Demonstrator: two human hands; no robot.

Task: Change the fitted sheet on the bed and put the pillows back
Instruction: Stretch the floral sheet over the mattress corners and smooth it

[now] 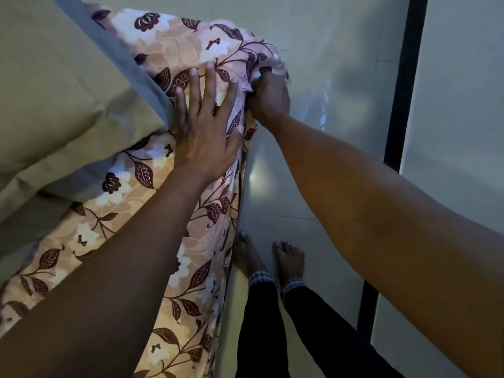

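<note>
While left hand (203, 124) lies flat, fingers spread, on sheet (174, 50), right hand (268, 95) grips bunched sheet corner, pillow (54, 91) alongside on bed.

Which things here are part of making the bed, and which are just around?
In the job: floral sheet, olive pillow, left hand pressing flat on the sheet, right hand gripping its corner.
Just around: tiled floor, black strip.

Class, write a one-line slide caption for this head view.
Fitting the sheet: left hand presses it flat, right hand grips the corner, beside a pillow.
</note>
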